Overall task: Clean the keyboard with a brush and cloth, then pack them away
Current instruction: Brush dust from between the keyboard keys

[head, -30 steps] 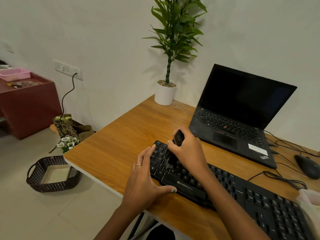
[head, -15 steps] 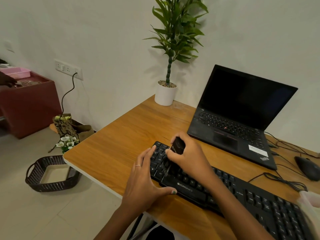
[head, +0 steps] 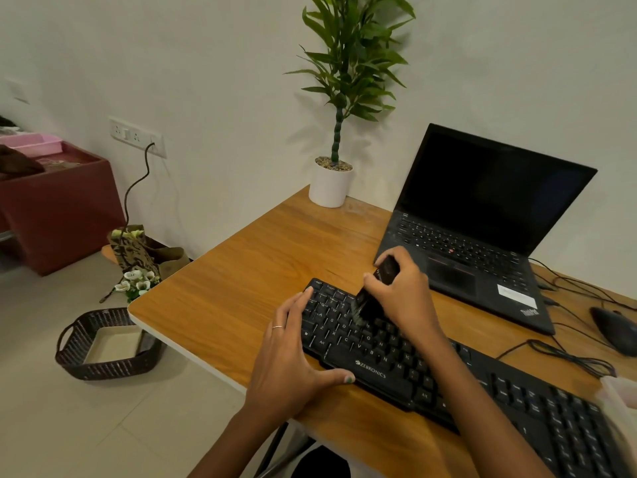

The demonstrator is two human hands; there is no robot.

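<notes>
A black keyboard (head: 396, 369) lies slantwise on the wooden desk (head: 241, 277). My right hand (head: 401, 298) is closed around a small black brush (head: 370, 298), whose bristles touch the keys in the upper left rows. My left hand (head: 287, 360) rests flat on the keyboard's left end, fingers spread over the edge keys and thumb along the front rim, holding it steady. At the right edge a pale, blurred container or cloth (head: 620, 391) shows partly; I cannot tell which.
An open black laptop (head: 482, 219) stands behind the keyboard. A potted plant (head: 331, 181) sits at the desk's far corner. A black mouse (head: 615, 329) and cables (head: 565, 353) lie at the right. On the floor to the left is a dark woven basket (head: 107, 343).
My right hand and the brush have shifted up and to the right across the keys. My left hand stays on the keyboard's left end.
</notes>
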